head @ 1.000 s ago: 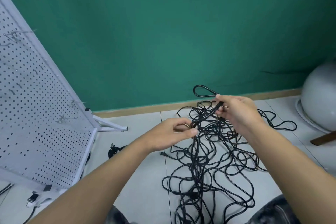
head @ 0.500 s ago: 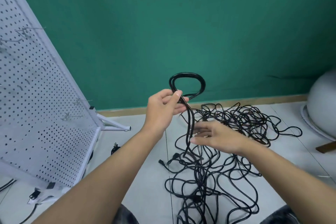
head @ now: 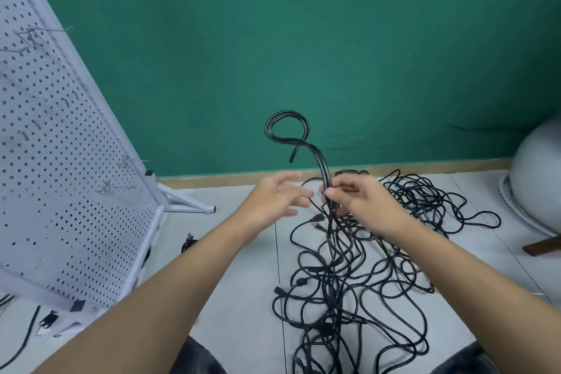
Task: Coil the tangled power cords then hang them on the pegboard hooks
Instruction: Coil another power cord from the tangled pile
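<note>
A tangle of black power cords (head: 358, 270) sprawls over the white tiled floor in front of me. My right hand (head: 358, 200) pinches a doubled strand of it, and that strand rises into a small loop (head: 287, 129) standing against the green wall. Just left of the strand, my left hand (head: 277, 199) hovers with its fingers spread and holds nothing. The white pegboard (head: 54, 161) leans on its stand at the left, with thin wire hooks (head: 117, 187) sticking out of it.
The pegboard's white foot (head: 191, 203) reaches onto the floor near the wall. A black plug (head: 188, 244) lies beside the board's edge. A pale rounded object (head: 537, 179) sits at the far right. More cord ends and clips (head: 48, 320) lie at the lower left.
My left hand has let go of the looped strand and dropped with fingers spread. My right hand has come up and taken the strand below the loop.
</note>
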